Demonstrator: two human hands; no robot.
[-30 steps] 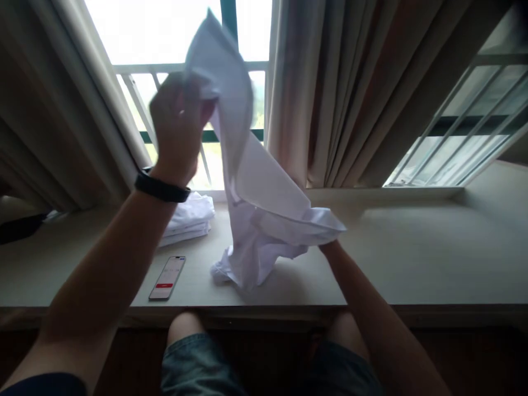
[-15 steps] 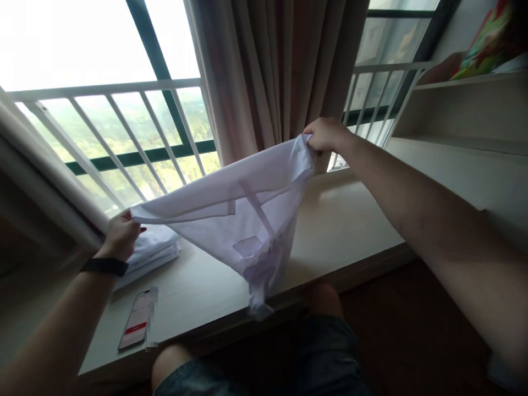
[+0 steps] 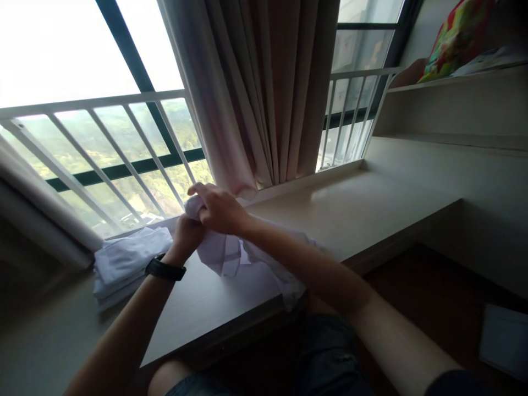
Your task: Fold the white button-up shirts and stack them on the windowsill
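A white garment (image 3: 231, 256) lies bunched on the pale window-side desk (image 3: 350, 209), its lower edge hanging over the front rim. My left hand (image 3: 187, 234), with a black band on the wrist, grips the cloth's upper end. My right hand (image 3: 216, 206) is closed over the same end, just above and touching the left hand. Both hands meet above the desk near the window rail. My right forearm crosses over part of the garment and hides it.
A stack of folded white cloth (image 3: 126, 264) sits on the desk to the left of my hands. Curtains (image 3: 264, 93) hang behind, with a white window rail (image 3: 94, 102). A shelf (image 3: 449, 82) with colourful items stands at the right. My knees are under the desk edge.
The garment was spread wide in the air between my two hands; now both hands have come together and the cloth has dropped onto the desk. The phone is hidden from view.
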